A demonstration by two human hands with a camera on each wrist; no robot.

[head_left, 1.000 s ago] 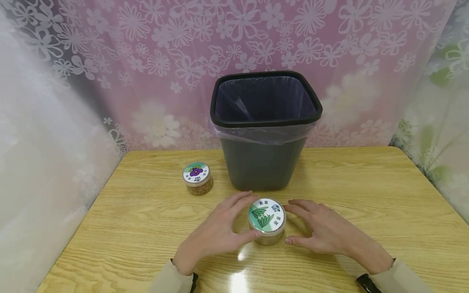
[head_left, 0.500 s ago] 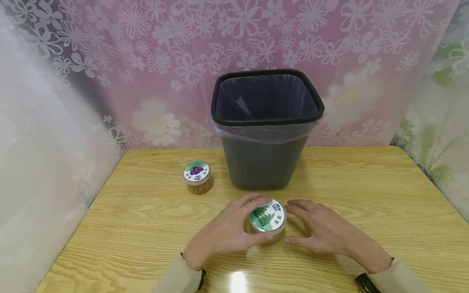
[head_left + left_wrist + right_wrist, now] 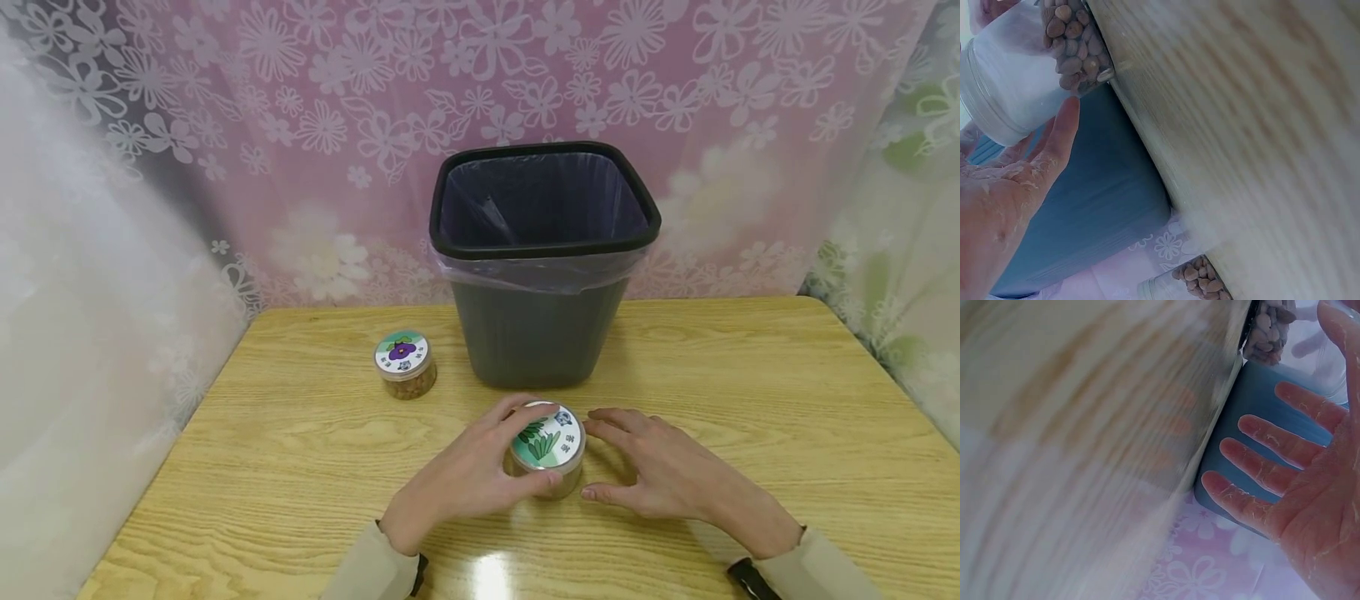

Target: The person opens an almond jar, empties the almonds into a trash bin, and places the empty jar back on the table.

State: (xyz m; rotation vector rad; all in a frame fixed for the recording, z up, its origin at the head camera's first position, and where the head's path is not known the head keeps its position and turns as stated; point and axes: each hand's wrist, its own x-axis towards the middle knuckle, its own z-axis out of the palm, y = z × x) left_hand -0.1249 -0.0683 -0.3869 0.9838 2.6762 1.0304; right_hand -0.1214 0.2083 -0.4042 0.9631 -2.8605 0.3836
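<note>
A round clear jar [image 3: 549, 447] stands near the front of the bin, its lid printed with green leaves on white. My left hand [image 3: 480, 462] grips it, thumb at the front and fingers round the back. Brown nut-like pieces fill the bottom of this jar [image 3: 1082, 53] in the left wrist view. Just right of the jar is my right hand [image 3: 663, 467], fingers spread and apart from it, holding nothing. The right wrist view shows that hand [image 3: 1310, 487] with straight fingers. Whether the jar touches the table is hard to tell.
A dark square bin [image 3: 536, 333] with a clear plastic liner stands at the back middle of the wooden table [image 3: 262, 450]. Left of it sits a smaller-looking jar [image 3: 405, 367] with a purple flower lid. Floral curtains [image 3: 322, 150] hang behind and at both sides.
My left hand has moved right and closed round the leaf-lidded jar, its fingers reaching further over the lid. That jar has shifted very slightly. My right hand stays in place.
</note>
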